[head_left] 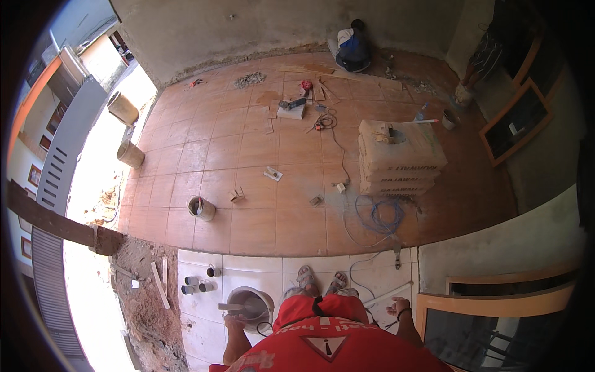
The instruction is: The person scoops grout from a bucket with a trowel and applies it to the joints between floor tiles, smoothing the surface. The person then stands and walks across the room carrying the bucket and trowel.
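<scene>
I stand on white tiles [248, 265] in sandals, wearing a red shirt. My left hand [234, 322] hangs low at my side with curled fingers, just beside a white bucket [265, 299] that holds a trowel [230, 306]; nothing shows in the hand. My right hand [396, 307], with a dark wristband, is held out at my side with fingers apart and nothing in it. A thin white pipe [389, 292] lies on the tiles close to that hand.
Stacked cement sacks [400, 155] and a blue cable coil [378, 214] sit on the brown tile floor. A small bucket [201, 208] stands left of centre. One person [353, 46] crouches at the far wall, another [480, 59] stands far right. Framed panels [496, 297] lean right.
</scene>
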Action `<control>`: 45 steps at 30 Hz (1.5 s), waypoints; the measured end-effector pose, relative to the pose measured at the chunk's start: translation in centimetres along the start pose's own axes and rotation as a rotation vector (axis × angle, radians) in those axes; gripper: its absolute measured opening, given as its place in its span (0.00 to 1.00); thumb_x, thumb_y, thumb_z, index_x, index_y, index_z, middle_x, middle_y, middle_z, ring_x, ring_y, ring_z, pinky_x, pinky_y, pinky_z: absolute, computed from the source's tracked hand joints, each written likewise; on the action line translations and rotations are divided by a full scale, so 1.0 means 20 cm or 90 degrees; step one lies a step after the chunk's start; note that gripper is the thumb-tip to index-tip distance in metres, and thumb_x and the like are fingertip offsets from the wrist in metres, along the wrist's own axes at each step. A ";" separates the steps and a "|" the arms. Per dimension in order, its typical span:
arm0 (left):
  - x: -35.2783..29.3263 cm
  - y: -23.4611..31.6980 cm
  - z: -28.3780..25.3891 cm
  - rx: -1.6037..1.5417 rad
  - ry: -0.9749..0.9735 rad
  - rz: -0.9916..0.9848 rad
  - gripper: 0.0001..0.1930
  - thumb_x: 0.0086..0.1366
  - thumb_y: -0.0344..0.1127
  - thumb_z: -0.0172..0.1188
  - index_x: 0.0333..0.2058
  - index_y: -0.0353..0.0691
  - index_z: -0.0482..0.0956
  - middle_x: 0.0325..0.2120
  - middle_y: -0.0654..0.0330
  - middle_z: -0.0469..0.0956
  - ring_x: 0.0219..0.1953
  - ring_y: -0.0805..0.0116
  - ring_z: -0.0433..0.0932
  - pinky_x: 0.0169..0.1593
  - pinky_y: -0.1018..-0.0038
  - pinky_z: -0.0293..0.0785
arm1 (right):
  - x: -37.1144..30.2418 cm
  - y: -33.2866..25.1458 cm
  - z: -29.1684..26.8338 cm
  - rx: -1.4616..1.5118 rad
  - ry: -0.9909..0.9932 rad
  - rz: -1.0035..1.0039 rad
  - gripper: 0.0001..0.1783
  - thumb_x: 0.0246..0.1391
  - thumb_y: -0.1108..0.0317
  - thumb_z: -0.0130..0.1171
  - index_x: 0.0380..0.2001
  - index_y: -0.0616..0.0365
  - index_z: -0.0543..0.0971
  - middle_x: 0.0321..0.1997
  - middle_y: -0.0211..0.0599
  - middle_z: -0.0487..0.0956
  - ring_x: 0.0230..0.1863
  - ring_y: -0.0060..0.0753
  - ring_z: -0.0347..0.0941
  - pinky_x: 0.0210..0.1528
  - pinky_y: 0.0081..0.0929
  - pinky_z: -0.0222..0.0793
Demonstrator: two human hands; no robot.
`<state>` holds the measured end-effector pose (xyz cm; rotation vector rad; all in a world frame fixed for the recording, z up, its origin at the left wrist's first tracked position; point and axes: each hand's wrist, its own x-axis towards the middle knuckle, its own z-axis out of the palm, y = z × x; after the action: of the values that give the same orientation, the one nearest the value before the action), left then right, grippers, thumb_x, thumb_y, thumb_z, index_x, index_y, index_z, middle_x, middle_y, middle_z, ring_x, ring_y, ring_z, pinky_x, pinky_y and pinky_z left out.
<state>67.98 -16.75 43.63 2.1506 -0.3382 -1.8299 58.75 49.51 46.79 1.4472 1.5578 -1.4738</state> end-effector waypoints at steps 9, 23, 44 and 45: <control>-0.10 -0.12 0.03 0.015 0.017 0.018 0.06 0.62 0.38 0.53 0.36 0.45 0.72 0.30 0.63 0.68 0.30 0.66 0.69 0.31 0.71 0.67 | -0.04 -0.17 0.07 -0.031 0.002 -0.039 0.19 0.64 0.67 0.34 0.52 0.61 0.70 0.21 0.34 0.70 0.29 0.44 0.80 0.37 0.45 0.80; 0.16 -0.15 0.03 0.032 -0.152 0.058 0.06 0.63 0.39 0.45 0.32 0.49 0.70 0.25 0.69 0.65 0.24 0.72 0.65 0.27 0.74 0.63 | 0.07 -0.12 0.07 0.014 0.001 -0.051 0.19 0.63 0.65 0.35 0.49 0.60 0.72 0.23 0.36 0.70 0.31 0.47 0.80 0.37 0.48 0.80; -0.06 -0.15 0.08 -0.005 -0.028 0.030 0.08 0.66 0.41 0.48 0.40 0.51 0.74 0.30 0.67 0.67 0.33 0.71 0.68 0.31 0.72 0.66 | 0.08 -0.21 0.09 -0.020 -0.009 -0.025 0.20 0.67 0.62 0.33 0.51 0.59 0.71 0.21 0.35 0.70 0.30 0.44 0.80 0.38 0.49 0.79; -0.05 -0.17 0.08 -0.010 -0.022 0.049 0.08 0.64 0.43 0.49 0.38 0.50 0.73 0.29 0.65 0.66 0.31 0.68 0.67 0.33 0.69 0.67 | 0.09 -0.21 0.09 -0.027 -0.006 -0.029 0.20 0.68 0.60 0.32 0.50 0.59 0.71 0.21 0.34 0.70 0.28 0.43 0.79 0.36 0.47 0.79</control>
<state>66.08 -13.33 43.11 2.0682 -0.4081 -1.8233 53.85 49.25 46.20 1.3875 1.6167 -1.4633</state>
